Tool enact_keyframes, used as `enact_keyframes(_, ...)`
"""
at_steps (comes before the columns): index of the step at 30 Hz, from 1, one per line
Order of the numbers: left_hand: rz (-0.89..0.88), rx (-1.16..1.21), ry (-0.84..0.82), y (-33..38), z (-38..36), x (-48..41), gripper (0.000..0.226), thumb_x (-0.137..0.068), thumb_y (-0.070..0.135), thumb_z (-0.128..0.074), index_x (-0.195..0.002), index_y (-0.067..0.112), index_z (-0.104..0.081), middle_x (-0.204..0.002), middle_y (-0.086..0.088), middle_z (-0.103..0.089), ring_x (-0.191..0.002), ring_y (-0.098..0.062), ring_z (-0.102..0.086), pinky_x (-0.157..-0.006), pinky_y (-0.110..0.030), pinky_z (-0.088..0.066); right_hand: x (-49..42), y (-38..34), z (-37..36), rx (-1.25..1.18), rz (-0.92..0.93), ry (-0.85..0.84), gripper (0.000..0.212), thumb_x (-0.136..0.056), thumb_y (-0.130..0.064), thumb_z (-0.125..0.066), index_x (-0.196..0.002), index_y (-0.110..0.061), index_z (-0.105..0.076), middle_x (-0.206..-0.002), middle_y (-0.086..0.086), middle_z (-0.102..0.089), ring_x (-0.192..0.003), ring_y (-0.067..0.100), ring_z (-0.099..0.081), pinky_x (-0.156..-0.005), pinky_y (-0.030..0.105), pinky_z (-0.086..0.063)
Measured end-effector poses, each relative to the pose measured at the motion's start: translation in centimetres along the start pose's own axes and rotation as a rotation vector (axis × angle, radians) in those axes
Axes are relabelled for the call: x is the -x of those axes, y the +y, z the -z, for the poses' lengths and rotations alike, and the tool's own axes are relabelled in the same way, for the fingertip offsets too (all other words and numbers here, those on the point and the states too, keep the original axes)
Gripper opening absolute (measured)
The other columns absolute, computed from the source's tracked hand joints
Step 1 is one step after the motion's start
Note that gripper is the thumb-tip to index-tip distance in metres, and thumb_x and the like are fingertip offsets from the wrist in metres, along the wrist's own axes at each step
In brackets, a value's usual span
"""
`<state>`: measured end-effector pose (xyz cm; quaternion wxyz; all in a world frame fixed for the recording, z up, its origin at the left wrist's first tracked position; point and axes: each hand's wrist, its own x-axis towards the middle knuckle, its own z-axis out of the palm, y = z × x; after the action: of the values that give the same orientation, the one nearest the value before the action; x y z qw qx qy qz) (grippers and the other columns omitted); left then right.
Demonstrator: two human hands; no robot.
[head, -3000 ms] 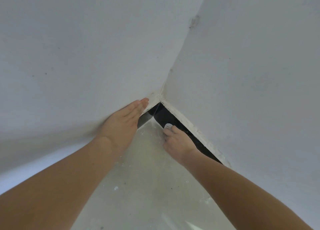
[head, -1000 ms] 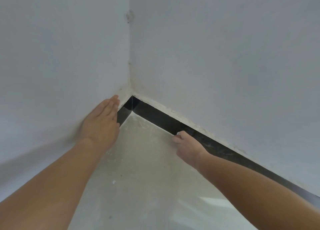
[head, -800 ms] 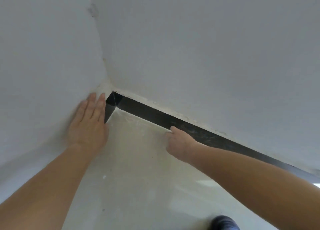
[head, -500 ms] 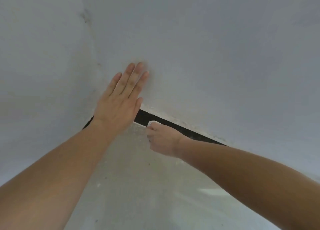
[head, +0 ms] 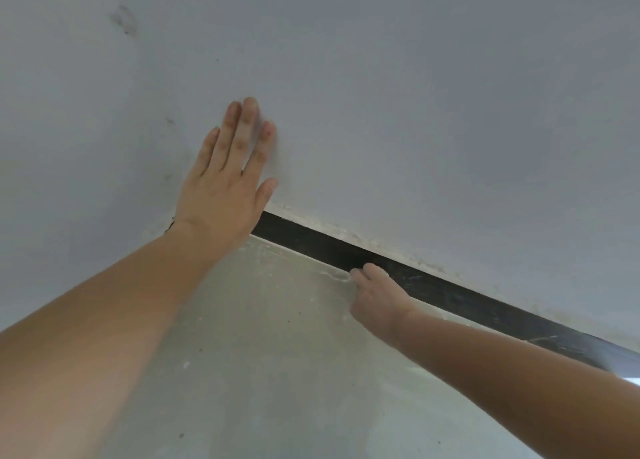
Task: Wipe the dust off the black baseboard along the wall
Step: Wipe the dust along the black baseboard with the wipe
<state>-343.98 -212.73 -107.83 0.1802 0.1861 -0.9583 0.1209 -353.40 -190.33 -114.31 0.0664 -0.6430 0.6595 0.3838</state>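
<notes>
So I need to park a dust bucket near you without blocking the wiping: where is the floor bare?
The floor is bare between both forearms and toward the camera. It is crowded only along the black baseboard, where the right hand works, and near the corner, where the left hand lies flat on the wall.

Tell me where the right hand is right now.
In the head view, the right hand is right of centre, low at the foot of the wall, its fingers against the black baseboard where it meets the floor.
</notes>
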Motion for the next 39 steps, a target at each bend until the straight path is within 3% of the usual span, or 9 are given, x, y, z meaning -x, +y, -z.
enact_keyframes(7,0.041,0.028,-0.025,0.6,0.2,0.0,0.066,-0.099,0.035,-0.028,-0.150,0.007,0.004,-0.156,-0.017,0.014,-0.145,-0.028,0.012,-0.118,-0.040,-0.001,-2.5,-1.3,5.6,0.031,0.192,0.273,0.022,-0.085,-0.008,-0.056,-0.095,-0.023,-0.069,-0.096,-0.009,-0.066,-0.113,0.023,-0.042,-0.093,0.033,-0.036)
enact_keyframes(10,0.059,0.052,-0.033,0.9,0.6,0.1,0.066,-0.099,0.034,-0.029,-0.150,0.007,0.002,-0.157,-0.016,0.014,-0.145,-0.026,0.010,-0.118,-0.040,-0.002,-5.4,-1.5,7.4,0.095,0.171,0.277,0.020,-0.084,-0.014,-0.058,-0.094,-0.028,-0.069,-0.096,-0.012,-0.065,-0.114,0.022,-0.042,-0.093,0.035,-0.036)
enact_keyframes(14,0.027,0.047,-0.027,0.6,1.1,0.3,0.064,-0.099,0.032,-0.030,-0.151,0.008,-0.003,-0.157,-0.016,0.011,-0.146,-0.025,0.006,-0.118,-0.041,-0.004,-7.4,-0.1,7.6,0.141,0.094,0.327,0.021,-0.089,-0.023,-0.055,-0.108,-0.027,-0.065,-0.109,-0.013,-0.062,-0.123,0.021,-0.035,-0.100,0.035,-0.032)
enact_keyframes(23,0.021,0.067,-0.029,0.8,1.1,0.6,0.065,-0.100,0.038,-0.024,-0.150,0.012,0.008,-0.156,-0.015,0.015,-0.145,-0.026,0.010,-0.119,-0.041,-0.003,-2.9,1.2,0.8,0.224,0.121,0.098,0.023,-0.089,-0.020,-0.058,-0.109,-0.021,-0.069,-0.123,0.002,-0.059,-0.134,0.026,-0.024,-0.105,0.040,-0.025)
enact_keyframes(28,0.056,0.087,-0.021,1.5,0.7,0.7,0.070,-0.099,0.039,-0.028,-0.148,0.011,0.013,-0.156,-0.015,0.017,-0.145,-0.026,0.011,-0.118,-0.041,-0.002,0.6,0.7,-1.7,0.084,0.048,-0.025,0.022,-0.091,-0.017,-0.055,-0.108,-0.023,-0.068,-0.114,-0.007,-0.060,-0.120,0.025,-0.035,-0.097,0.038,-0.031)
enact_keyframes(32,-0.097,0.088,0.091,3.1,1.1,-0.1,0.067,-0.102,0.037,-0.027,-0.147,0.015,0.017,-0.156,-0.014,0.014,-0.144,-0.027,0.014,-0.118,-0.040,0.002,4.1,-0.2,-0.9,0.010,0.173,0.041,0.021,-0.087,-0.002,-0.054,-0.094,-0.014,-0.070,-0.097,0.001,-0.067,-0.110,0.027,-0.042,-0.092,0.039,-0.036)
enact_keyframes(36,-0.335,0.037,0.212,6.1,0.9,-2.2,0.066,-0.101,0.037,-0.030,-0.149,0.019,0.011,-0.155,-0.012,0.014,-0.144,-0.025,0.016,-0.118,-0.039,0.000,3.5,-0.3,0.5,0.082,0.191,0.192,0.013,-0.079,-0.013,-0.065,-0.081,-0.022,-0.073,-0.083,-0.008,-0.069,-0.104,0.023,-0.051,-0.092,0.035,-0.042)
enact_keyframes(39,-0.344,0.012,0.252,6.6,0.6,-2.7,0.067,-0.101,0.037,-0.031,-0.149,0.020,0.012,-0.153,-0.008,0.028,-0.141,-0.023,0.024,-0.118,-0.039,0.002,1.1,1.2,0.4,0.142,0.135,0.238,0.018,-0.079,-0.011,-0.062,-0.086,-0.024,-0.073,-0.089,-0.008,-0.068,-0.106,0.023,-0.047,-0.093,0.037,-0.040)
